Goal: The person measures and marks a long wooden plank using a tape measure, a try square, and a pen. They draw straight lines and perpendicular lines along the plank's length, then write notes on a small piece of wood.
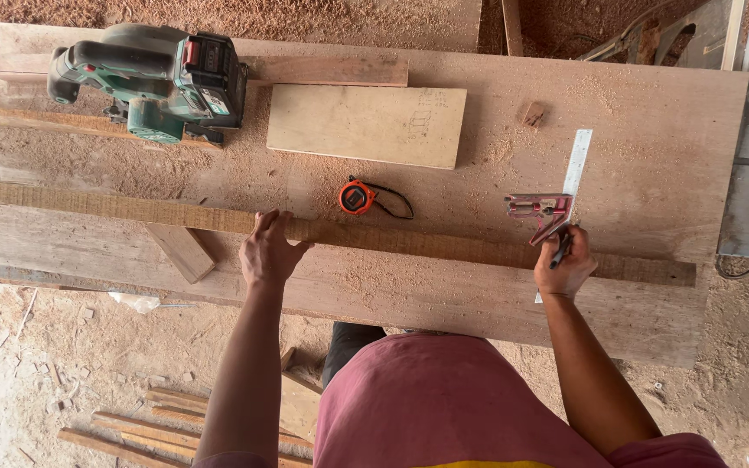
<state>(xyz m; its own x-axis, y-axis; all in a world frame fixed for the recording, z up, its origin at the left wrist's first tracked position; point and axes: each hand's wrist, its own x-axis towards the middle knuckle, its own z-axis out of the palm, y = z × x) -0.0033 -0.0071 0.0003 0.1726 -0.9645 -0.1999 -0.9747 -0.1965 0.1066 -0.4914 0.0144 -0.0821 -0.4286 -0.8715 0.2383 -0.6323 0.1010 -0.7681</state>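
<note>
Two hands [270, 253] press a plank [392, 236] on a sawdusty workbench [652, 130].

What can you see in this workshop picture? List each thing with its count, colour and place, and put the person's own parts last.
Bench: 1, pale wood, dusted with sawdust, fills the middle.
Batten: 1, brown, long, lying across the bench from left to right.
Saw: 1, green and black power tool, top left of the bench.
Board: 1, pale, rectangular, top centre.
Tape: 1, orange and black, just above the batten, centre.
Square: 1, metal blade with a reddish head, set on the batten at right.
Pencil: 1, dark, in the right hand.
Offcuts: several, brown, on the floor at bottom left.
Left hand: 1, pressing flat on the batten.
Right hand: 1, at the square, holding the pencil.
</note>
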